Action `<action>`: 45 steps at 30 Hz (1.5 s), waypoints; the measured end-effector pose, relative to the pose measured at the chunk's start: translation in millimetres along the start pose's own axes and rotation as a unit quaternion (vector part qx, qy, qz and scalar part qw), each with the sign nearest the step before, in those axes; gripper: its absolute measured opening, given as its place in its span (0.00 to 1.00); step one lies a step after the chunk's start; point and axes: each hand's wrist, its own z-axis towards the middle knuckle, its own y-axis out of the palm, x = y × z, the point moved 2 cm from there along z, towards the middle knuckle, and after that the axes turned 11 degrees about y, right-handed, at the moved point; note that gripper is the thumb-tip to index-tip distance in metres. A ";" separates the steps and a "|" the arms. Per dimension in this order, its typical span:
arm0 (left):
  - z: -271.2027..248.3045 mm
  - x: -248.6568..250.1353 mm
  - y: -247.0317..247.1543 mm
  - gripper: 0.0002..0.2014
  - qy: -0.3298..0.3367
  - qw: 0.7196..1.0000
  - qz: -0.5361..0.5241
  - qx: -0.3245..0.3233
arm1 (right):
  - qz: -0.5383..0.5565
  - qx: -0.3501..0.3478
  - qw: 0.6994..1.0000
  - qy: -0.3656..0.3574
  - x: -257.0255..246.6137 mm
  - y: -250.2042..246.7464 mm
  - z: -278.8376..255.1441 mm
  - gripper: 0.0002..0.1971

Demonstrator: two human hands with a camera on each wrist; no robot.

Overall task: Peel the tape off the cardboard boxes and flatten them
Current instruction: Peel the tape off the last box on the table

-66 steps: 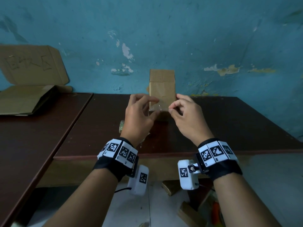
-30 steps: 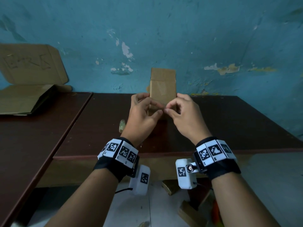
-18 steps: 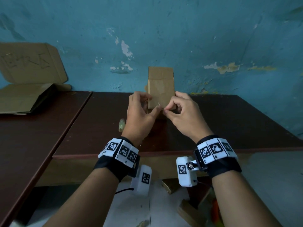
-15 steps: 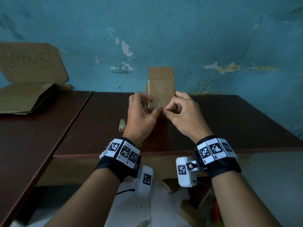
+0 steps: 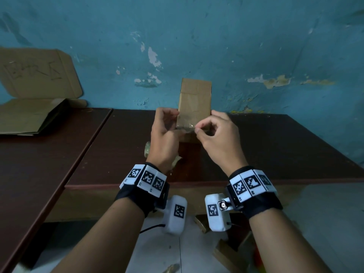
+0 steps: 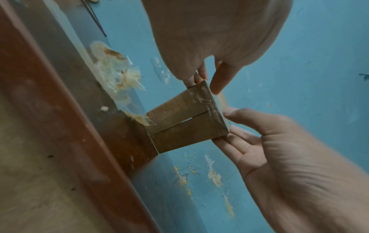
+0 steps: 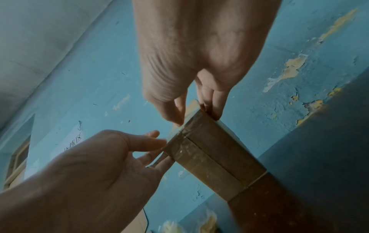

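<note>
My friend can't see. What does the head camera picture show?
Two hands hold a small cardboard box above a dark table. The left hand grips its side while the right hand pinches clear tape at its near edge. Flattened cardboard lies far left, by a blue wall.

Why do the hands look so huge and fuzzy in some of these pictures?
Wrist views: cameras sit close, so the left hand and right hand look big and soft; the box is sharper. Head view: dim light, the table edges bend, hands look normal-sized.
</note>
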 end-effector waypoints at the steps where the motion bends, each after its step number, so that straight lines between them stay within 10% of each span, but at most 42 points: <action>1: 0.8 -0.2 -1.1 0.24 -0.003 1.000 -0.004 0.009 | 0.011 -0.002 1.000 0.000 1.8 2.0 1.6 0.06; 25: 0.2 -12.4 -2.8 0.20 0.014 0.983 0.180 0.018 | 0.107 -0.006 0.994 -0.026 2.8 9.2 8.7 0.24; 35: -2.0 -13.6 3.4 0.22 -0.052 0.995 0.071 0.050 | 0.252 -0.026 0.967 0.027 1.7 -0.1 9.0 0.20; 40: -1.4 -13.4 5.1 0.21 -0.050 0.994 0.080 0.050 | 0.130 -0.008 0.991 0.039 8.6 -1.6 10.3 0.18; 45: -0.2 -15.5 6.9 0.24 -0.049 0.993 0.098 0.037 | 0.191 -0.009 0.978 0.082 12.3 2.0 12.7 0.29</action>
